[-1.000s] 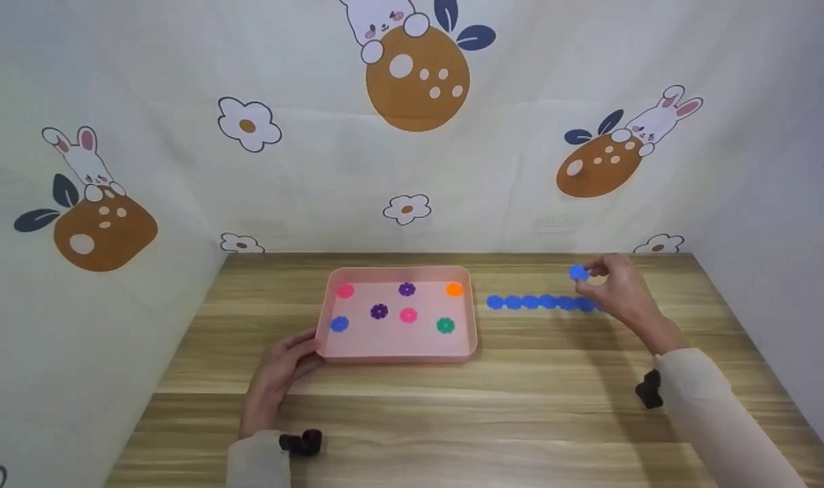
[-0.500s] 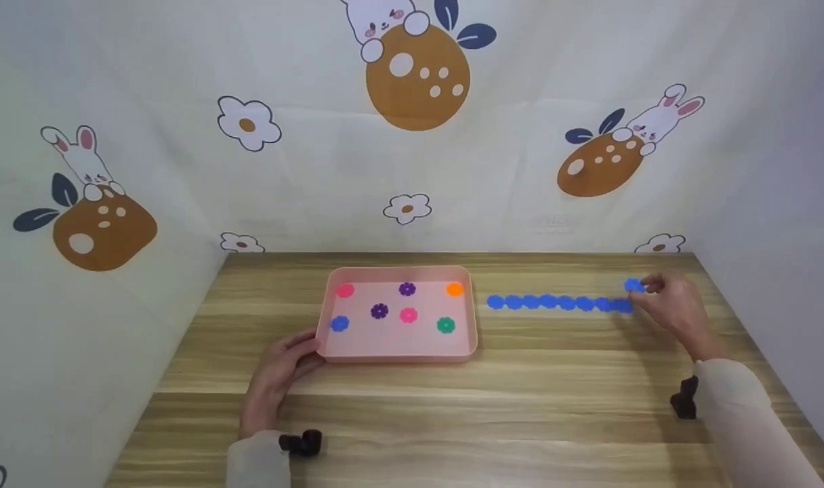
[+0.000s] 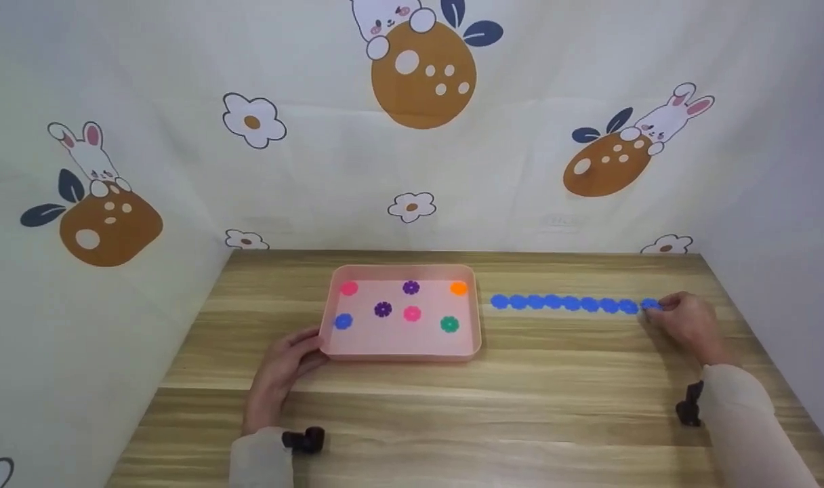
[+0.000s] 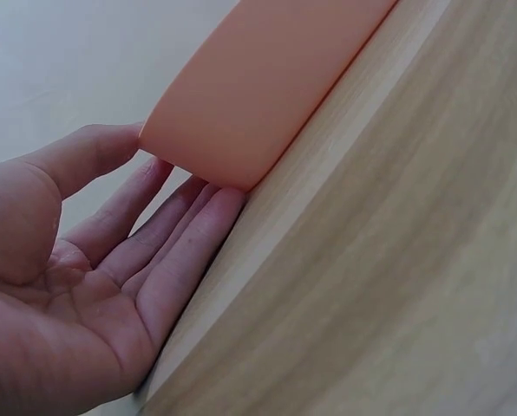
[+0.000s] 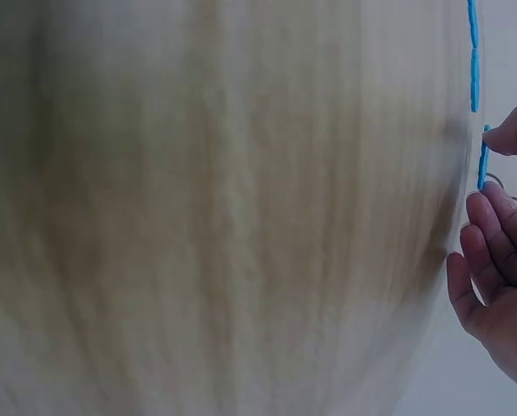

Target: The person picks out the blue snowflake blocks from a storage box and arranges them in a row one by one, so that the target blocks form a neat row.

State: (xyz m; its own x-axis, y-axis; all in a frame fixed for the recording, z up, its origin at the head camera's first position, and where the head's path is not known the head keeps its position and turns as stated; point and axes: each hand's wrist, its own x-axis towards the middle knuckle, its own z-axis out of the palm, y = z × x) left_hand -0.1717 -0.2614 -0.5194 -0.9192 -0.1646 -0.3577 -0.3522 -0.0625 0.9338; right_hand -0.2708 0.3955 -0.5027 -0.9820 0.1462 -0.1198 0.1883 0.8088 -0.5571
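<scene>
My right hand (image 3: 690, 324) pinches a blue flower-shaped plastic disc (image 3: 650, 304) between thumb and fingertips, low at the right end of a row of blue discs (image 3: 571, 303). In the right wrist view the pinched disc (image 5: 484, 158) appears edge-on, a small gap from the row's last disc (image 5: 475, 80). My left hand (image 3: 280, 369) touches the near left corner of a pink tray (image 3: 398, 357). In the left wrist view its thumb meets the tray's rim, and its extended fingers (image 4: 189, 251) lie against the lower wall, their tips partly hidden.
Inside the tray lie several loose discs, among them a blue one (image 3: 343, 321), a green one (image 3: 450, 324) and an orange one (image 3: 459, 288). The wooden table (image 3: 452, 420) meets patterned cloth walls (image 3: 317, 183) at the back and sides.
My right hand has carried the blue disc rightward past the row, then lowered it beside the row's right end. The left hand has stayed at the tray's corner.
</scene>
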